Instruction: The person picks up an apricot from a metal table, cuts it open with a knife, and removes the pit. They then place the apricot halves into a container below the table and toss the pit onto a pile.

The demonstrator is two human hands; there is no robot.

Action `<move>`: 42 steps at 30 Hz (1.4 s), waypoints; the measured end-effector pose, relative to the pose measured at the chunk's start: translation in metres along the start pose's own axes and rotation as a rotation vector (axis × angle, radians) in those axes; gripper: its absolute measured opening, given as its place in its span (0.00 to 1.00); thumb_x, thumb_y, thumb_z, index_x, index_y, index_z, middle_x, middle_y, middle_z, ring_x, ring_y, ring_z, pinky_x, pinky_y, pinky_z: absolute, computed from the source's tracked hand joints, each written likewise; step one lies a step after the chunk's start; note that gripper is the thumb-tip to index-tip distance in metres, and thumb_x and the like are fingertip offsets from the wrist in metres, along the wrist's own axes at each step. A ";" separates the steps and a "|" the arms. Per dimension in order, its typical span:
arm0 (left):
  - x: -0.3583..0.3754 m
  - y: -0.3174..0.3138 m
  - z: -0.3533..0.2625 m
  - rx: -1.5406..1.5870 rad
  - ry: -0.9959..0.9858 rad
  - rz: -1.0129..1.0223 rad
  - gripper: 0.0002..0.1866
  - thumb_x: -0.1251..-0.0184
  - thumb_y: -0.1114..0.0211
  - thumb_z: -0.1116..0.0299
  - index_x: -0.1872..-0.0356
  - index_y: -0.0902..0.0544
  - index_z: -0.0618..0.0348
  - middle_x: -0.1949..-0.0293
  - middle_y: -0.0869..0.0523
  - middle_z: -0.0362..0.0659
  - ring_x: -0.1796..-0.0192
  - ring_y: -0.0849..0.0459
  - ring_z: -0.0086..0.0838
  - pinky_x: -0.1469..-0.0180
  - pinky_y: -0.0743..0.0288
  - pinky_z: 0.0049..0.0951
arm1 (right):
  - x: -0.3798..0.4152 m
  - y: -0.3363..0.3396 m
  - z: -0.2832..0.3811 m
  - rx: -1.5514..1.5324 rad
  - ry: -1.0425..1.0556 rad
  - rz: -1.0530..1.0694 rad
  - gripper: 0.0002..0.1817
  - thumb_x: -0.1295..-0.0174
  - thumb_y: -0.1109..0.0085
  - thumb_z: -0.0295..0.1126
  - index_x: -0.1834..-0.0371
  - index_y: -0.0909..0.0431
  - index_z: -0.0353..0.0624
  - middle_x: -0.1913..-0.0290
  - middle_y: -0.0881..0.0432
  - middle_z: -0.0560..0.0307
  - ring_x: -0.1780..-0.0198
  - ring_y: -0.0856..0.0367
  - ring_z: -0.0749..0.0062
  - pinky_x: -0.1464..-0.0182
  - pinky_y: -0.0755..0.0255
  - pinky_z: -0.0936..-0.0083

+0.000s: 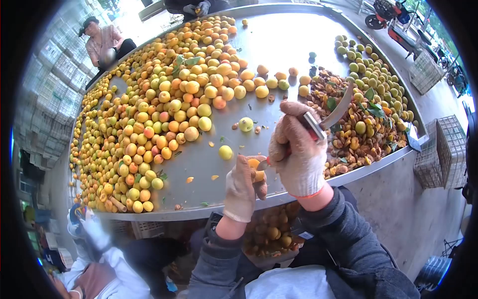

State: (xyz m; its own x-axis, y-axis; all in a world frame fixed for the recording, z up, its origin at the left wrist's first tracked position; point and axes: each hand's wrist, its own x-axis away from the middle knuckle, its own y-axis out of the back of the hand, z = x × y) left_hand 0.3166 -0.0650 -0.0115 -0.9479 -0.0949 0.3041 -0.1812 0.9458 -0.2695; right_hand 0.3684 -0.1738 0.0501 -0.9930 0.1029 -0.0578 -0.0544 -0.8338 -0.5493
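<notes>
My left hand (241, 188), in a white glove with stained fingertips, is closed around an orange-yellow apricot (257, 175) over the table's near edge. My right hand (300, 149), in a similar stained glove, grips a knife. Its curved blade (339, 108) sticks up past the knuckles, beside a metal and red fitting. From the lower side of that fist a small metal tip (263, 165) with a red base meets the apricot. The fingers hide whether both metal parts belong to one tool. A greenish apricot (225, 152) and a paler one (245, 124) lie just beyond my hands.
A large heap of apricots (164, 114) covers the left of the metal table (199, 192). Cut pieces (356, 137) and greener fruit (381, 82) lie right. Below is a fruit-filled container (273, 231). Co-workers (103, 42) sit around; crates (440, 152) stand right.
</notes>
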 end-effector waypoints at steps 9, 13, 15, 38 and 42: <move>-0.024 -0.002 0.049 -0.371 -0.727 -0.241 0.16 0.23 0.48 0.58 0.58 0.20 0.63 0.77 0.22 0.38 0.77 0.22 0.18 0.76 0.30 0.22 | 0.008 0.008 -0.027 0.462 0.486 0.162 0.14 0.43 0.44 0.15 0.55 0.19 0.41 0.66 0.18 0.60 0.67 0.21 0.78 0.64 0.27 0.79; -0.017 0.000 0.043 -0.320 -0.210 -0.236 0.13 0.28 0.43 0.61 0.59 0.20 0.60 0.73 0.17 0.41 0.69 0.16 0.23 0.68 0.25 0.25 | -0.007 0.017 -0.043 0.080 0.040 -0.005 0.14 0.44 0.41 0.16 0.56 0.18 0.42 0.64 0.18 0.63 0.66 0.21 0.80 0.65 0.27 0.80; -0.029 0.003 0.061 -0.380 -0.294 -0.240 0.12 0.30 0.41 0.61 0.60 0.19 0.60 0.72 0.16 0.41 0.67 0.15 0.24 0.67 0.24 0.25 | 0.001 0.017 -0.037 0.661 0.589 0.166 0.09 0.38 0.43 0.24 0.56 0.20 0.41 0.69 0.21 0.60 0.70 0.20 0.75 0.66 0.28 0.82; -0.011 -0.018 0.023 0.116 -0.085 -0.309 0.24 0.22 0.55 0.52 0.55 0.17 0.63 0.72 0.18 0.39 0.77 0.27 0.15 0.76 0.35 0.16 | -0.016 0.007 -0.031 -0.202 -0.176 -0.105 0.10 0.36 0.48 0.25 0.51 0.26 0.42 0.82 0.42 0.69 0.87 0.45 0.84 0.85 0.50 0.82; -0.017 -0.012 0.034 0.197 -0.110 -0.298 0.26 0.22 0.56 0.52 0.54 0.18 0.66 0.67 0.16 0.39 0.72 0.24 0.17 0.70 0.29 0.17 | -0.023 0.010 -0.036 -0.360 -0.334 -0.180 0.13 0.37 0.51 0.23 0.49 0.29 0.41 0.82 0.41 0.68 0.88 0.45 0.83 0.86 0.50 0.82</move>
State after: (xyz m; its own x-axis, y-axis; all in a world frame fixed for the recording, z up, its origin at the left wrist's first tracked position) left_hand 0.3259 -0.0857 -0.0441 -0.8664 -0.4006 0.2982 -0.4905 0.7947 -0.3576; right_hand 0.3943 -0.1648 0.0165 -0.9537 0.0004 0.3006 -0.2465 -0.5735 -0.7813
